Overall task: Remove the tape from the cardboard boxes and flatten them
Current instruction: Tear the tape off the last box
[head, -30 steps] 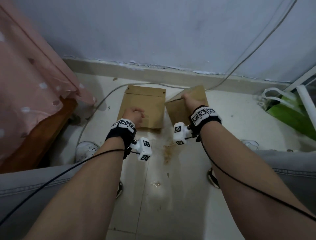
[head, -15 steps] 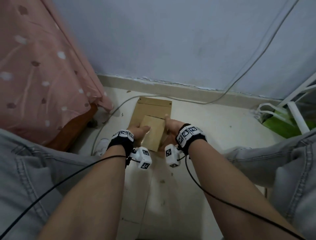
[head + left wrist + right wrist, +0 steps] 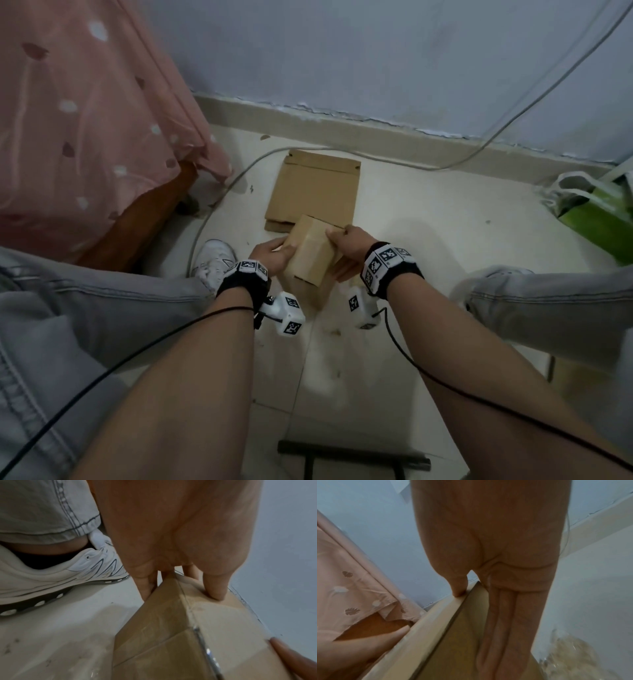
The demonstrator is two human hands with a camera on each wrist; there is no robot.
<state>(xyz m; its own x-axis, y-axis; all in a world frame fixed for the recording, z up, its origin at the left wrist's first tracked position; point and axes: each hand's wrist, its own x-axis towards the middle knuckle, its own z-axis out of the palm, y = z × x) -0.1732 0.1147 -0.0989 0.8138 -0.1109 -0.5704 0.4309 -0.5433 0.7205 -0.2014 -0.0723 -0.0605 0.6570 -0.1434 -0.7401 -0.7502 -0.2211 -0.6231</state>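
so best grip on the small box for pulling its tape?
Probably clamp the small box by its two long side faces, left hand and right hand coming from opposite sides, as now. That leaves the top face, with the clear tape along its edge, exposed for peeling.

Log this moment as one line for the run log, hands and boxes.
left hand: grips small box | right hand: grips same box | tape: still on it | flattened box: on floor behind

The box (image 3: 313,255) sits between left hand (image 3: 270,255) and right hand (image 3: 349,240); flattened cardboard (image 3: 317,190) lies at twelve o'clock (wall (image 3: 342,51) behind), shoe (image 3: 214,258) at nine.
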